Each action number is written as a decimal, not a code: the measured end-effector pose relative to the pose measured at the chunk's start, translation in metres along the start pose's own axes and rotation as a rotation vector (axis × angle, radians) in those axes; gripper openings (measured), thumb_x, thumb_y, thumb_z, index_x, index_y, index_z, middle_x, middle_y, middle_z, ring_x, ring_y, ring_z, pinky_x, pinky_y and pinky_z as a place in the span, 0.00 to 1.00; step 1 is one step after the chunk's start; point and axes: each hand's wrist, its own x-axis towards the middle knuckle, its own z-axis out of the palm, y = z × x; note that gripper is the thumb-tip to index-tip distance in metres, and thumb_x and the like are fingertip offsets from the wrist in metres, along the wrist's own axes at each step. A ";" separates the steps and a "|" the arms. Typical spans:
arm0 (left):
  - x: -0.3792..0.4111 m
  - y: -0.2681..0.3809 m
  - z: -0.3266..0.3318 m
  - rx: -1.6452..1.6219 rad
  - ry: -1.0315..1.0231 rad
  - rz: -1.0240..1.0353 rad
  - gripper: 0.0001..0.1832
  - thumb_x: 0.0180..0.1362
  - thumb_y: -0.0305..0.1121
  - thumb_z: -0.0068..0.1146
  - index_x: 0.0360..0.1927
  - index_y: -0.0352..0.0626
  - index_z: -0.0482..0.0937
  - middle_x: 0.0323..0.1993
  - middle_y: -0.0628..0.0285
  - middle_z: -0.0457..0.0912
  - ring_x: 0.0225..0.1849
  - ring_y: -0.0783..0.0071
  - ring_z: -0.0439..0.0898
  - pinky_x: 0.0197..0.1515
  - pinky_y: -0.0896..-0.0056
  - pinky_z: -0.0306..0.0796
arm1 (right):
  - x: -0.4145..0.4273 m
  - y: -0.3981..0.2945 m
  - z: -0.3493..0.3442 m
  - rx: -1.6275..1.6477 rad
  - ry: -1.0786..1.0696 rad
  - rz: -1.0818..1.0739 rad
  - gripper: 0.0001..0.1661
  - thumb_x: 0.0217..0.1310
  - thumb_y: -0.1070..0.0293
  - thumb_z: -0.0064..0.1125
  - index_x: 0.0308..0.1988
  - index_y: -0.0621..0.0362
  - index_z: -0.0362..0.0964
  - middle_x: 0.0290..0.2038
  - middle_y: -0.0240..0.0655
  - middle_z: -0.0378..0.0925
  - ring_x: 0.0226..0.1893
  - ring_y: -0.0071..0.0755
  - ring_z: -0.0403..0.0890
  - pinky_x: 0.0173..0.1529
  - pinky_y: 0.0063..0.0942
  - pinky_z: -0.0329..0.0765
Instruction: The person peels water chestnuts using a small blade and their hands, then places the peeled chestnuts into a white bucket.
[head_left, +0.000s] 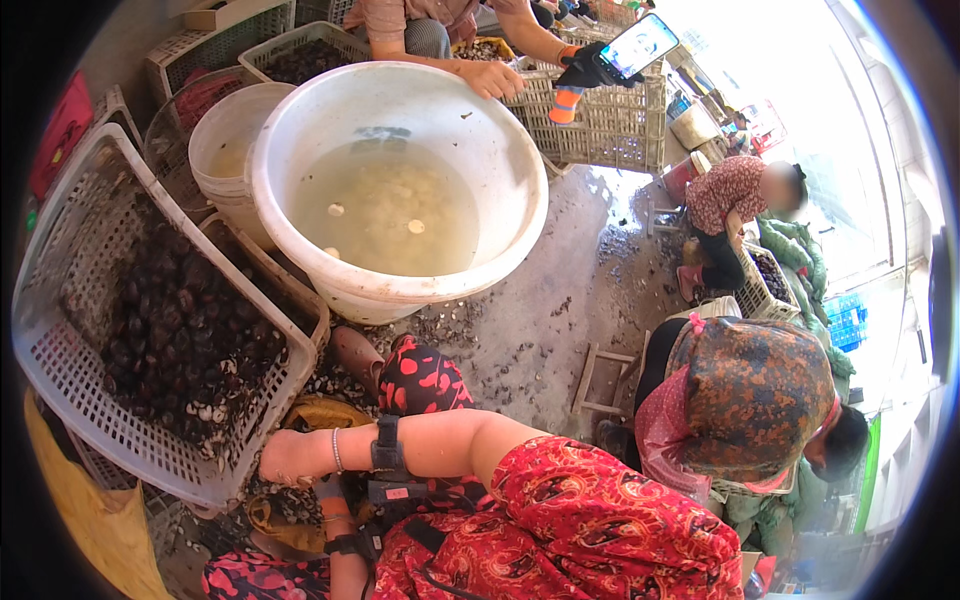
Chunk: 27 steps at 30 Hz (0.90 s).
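Note:
My right hand (286, 457), bare and wearing a beaded bracelet, is bent at the near edge of a white plastic crate (169, 232); its fingertips are hidden. Below the right forearm shows the grey and orange glove of my left hand (330, 496), its fingers mostly out of sight. What either hand holds cannot be seen. Dark, round corms, which look like water chestnuts (176, 322), fill much of the tilted crate, with pale peeled bits among them. Under my hands, a yellow sack (281, 525) holds dark scraps.
A large white plastic tub (517, 247) holds cloudy water and pale pieces; a white bucket (225, 187) adjoins it. Opposite, a person holds a phone (637, 46) in a black-gloved hand. Two more people sit bent at the right, near a wooden stool (592, 379). Scraps litter the floor.

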 end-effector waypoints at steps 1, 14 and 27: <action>0.003 -0.005 -0.002 -0.021 0.005 0.008 0.21 0.52 0.26 0.58 0.49 0.29 0.69 0.43 0.57 0.75 0.40 0.70 0.75 0.40 0.71 0.69 | 0.001 0.002 0.000 0.001 0.009 -0.014 0.04 0.32 0.71 0.59 0.18 0.55 0.73 0.18 0.38 0.74 0.22 0.43 0.77 0.21 0.35 0.70; -0.010 0.013 0.002 0.078 0.000 0.010 0.17 0.50 0.25 0.59 0.44 0.30 0.73 0.40 0.58 0.78 0.38 0.72 0.75 0.40 0.72 0.69 | 0.003 -0.010 -0.017 0.026 -0.001 0.001 0.06 0.29 0.72 0.60 0.18 0.57 0.73 0.17 0.40 0.73 0.21 0.46 0.76 0.22 0.36 0.70; -0.045 0.062 0.030 0.230 -0.171 0.143 0.15 0.53 0.23 0.54 0.45 0.28 0.73 0.42 0.57 0.78 0.41 0.72 0.75 0.47 0.72 0.67 | 0.012 -0.001 -0.024 0.167 0.271 0.102 0.20 0.34 0.70 0.58 0.36 0.56 0.72 0.24 0.40 0.74 0.30 0.48 0.77 0.31 0.39 0.73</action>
